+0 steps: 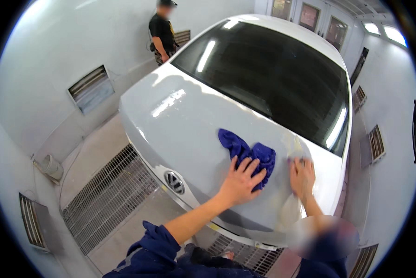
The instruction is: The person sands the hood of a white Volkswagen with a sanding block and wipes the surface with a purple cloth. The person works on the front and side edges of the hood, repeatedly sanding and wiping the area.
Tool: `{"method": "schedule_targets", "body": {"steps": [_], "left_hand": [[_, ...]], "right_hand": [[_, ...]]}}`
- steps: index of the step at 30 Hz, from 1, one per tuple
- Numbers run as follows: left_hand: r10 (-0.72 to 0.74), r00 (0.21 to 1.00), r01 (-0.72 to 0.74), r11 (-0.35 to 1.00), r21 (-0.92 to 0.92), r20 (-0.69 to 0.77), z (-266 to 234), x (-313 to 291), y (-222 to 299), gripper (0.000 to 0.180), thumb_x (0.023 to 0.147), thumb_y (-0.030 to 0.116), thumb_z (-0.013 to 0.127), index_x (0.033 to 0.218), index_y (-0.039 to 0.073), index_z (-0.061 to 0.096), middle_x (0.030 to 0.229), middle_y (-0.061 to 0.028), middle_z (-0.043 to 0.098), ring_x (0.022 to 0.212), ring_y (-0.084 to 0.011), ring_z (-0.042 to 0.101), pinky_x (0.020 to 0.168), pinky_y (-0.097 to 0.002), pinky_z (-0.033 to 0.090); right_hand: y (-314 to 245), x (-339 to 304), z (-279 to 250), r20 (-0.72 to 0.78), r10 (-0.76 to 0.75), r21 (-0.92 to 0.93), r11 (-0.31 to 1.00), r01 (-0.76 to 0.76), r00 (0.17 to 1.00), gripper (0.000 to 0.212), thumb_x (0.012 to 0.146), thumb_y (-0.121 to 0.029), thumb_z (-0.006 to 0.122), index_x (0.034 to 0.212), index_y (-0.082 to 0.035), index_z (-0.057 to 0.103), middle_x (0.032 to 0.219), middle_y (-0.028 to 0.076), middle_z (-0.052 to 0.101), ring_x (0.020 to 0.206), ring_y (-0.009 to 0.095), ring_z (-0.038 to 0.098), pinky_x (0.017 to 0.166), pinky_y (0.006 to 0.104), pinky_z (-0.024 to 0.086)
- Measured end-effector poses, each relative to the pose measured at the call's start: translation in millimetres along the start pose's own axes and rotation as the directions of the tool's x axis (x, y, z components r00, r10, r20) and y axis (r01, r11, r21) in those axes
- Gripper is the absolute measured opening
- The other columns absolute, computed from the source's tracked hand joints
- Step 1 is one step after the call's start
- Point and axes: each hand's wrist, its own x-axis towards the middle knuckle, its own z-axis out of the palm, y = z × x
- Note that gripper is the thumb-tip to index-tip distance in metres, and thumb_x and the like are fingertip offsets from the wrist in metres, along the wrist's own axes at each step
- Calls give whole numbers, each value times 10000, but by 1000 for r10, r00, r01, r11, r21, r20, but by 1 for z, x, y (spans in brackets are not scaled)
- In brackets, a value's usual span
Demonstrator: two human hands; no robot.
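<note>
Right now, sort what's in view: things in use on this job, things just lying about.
In use:
- blue cloth, under the left hand
- grey car panel, right hand at its surface

Apparently idle:
- pale bucket near the left wall

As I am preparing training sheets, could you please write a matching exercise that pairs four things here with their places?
Things
1. crumpled blue-purple cloth
2. round silver-and-black emblem
3. whitish cylindrical bucket
4. wearer's bare right hand

Places
A. floor beside the left wall
B. beneath the fingers of the wearer's left hand
C. at the smooth grey car panel, right of the cloth
D. near edge of the white car

Pairs: 1-B, 2-D, 3-A, 4-C.
</note>
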Motion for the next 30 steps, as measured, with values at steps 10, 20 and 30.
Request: {"method": "schedule_targets", "body": {"steps": [10, 20, 30], "left_hand": [[-44, 998, 45, 999, -23, 40, 0, -1, 0, 591, 874, 456, 816, 1382, 180, 698, 1589, -159, 534, 1485, -387, 452, 1235, -718, 286], [64, 995, -60, 996, -59, 70, 40, 49, 8, 447, 768, 383, 854, 1109, 134, 711, 1283, -76, 653, 1340, -357, 520, 1133, -729, 370], [207, 978, -204, 974, -101, 18, 60, 96, 10, 404, 738, 330, 901, 1055, 153, 724, 1175, -46, 695, 1255, -311, 579, 1117, -669, 382]], "right_hand": [[16, -25, -10, 46, -108, 26, 994, 107, 993, 393, 1037, -321, 680, 1349, -91, 744, 1371, 271, 627, 1249, 455, 593, 1040, 534, 524], [23, -53, -22, 54, -3, 3, 1000, 3, 999, 341, 1055, -242, 678, 1349, -97, 774, 1312, 232, 646, 1231, 425, 587, 1053, 510, 524], [22, -39, -41, 75, 67, -2, 998, -67, 995, 325, 1020, -328, 674, 1269, -156, 791, 1263, 266, 652, 1170, 447, 628, 960, 535, 570]]}}
